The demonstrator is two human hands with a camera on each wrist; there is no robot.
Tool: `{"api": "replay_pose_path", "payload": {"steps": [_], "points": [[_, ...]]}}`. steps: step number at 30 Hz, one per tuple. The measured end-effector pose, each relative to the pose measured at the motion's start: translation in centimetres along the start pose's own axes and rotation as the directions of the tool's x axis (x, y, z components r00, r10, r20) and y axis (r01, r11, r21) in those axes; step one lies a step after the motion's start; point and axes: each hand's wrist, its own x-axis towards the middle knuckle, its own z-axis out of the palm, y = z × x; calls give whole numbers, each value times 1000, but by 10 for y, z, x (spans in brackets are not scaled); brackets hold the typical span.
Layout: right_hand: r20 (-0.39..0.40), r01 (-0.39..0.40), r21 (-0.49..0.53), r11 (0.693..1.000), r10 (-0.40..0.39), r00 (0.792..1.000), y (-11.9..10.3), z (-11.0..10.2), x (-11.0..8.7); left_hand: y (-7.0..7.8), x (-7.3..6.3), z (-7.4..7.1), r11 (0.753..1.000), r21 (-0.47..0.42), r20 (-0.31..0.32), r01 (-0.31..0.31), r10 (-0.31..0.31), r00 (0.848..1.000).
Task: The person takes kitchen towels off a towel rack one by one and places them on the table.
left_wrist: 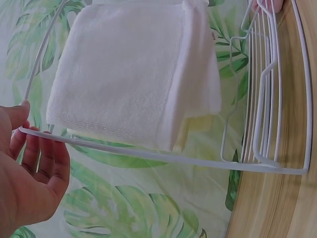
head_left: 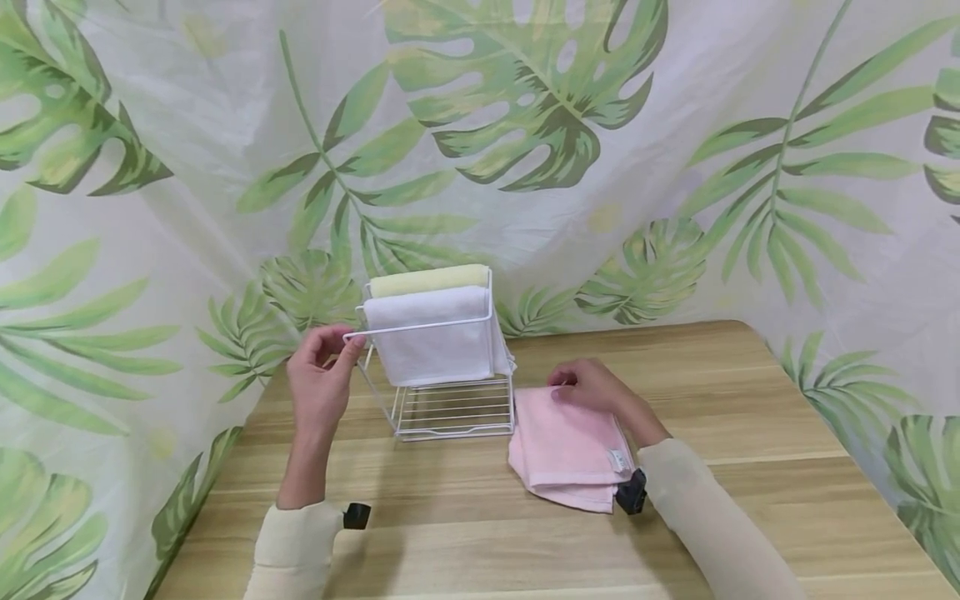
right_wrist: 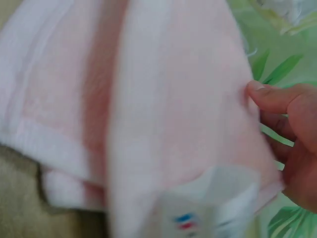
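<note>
A white wire rack [head_left: 453, 433] stands on the table, with a white towel [head_left: 431, 342] and a yellow towel [head_left: 427, 281] draped over its upper bars. My left hand [head_left: 322, 371] pinches the rack's front left corner between thumb and fingers; the left wrist view shows the white wire [left_wrist: 124, 152] running off from that grip. My right hand [head_left: 592, 387] holds a folded pink towel [head_left: 570, 446] by its upper edge, to the right of the rack. In the right wrist view the thumb lies over the pink cloth [right_wrist: 198, 89], and a white label [right_wrist: 213, 203] shows below.
A wooden table [head_left: 465, 533] carries the rack. Behind and beside it hangs a leaf-printed curtain [head_left: 525, 225]. A small black device [head_left: 632, 492] at the right wrist overlaps the pink towel's corner, and another black piece [head_left: 357, 516] sits by the left cuff.
</note>
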Motion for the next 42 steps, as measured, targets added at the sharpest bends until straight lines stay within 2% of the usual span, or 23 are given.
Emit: {"api": "replay_pose_path", "payload": {"steps": [7, 12, 18, 25, 30, 36, 42], "points": [[11, -63, 56, 996, 62, 998, -36, -18, -2, 0, -1, -1, 999, -45, -28, 5, -6, 1000], [-32, -38, 84, 996, 41, 999, -55, -28, -5, 2, -3, 1, 999, -53, -51, 12, -15, 999], [-68, -17, 133, 991, 26, 997, -71, -38, -9, 3, -7, 2, 997, -67, -93, 35, -41, 995], [-84, -31, 142, 989, 43, 996, -79, -44, -11, 3, -7, 9, 992, -109, -107, 62, -74, 991], [-109, 7, 158, 987, 11, 994, -85, -47, -10, 2, -8, 14, 988, -139, -120, 62, -79, 990], [-156, 49, 172, 984, -22, 987, -98, -55, -7, 2, -9, 12, 987, -139, -118, 75, -91, 989], [-239, 86, 193, 978, -38, 970, -118, -66, -2, 3, -8, 12, 985, -144, -106, 93, -108, 988]]}}
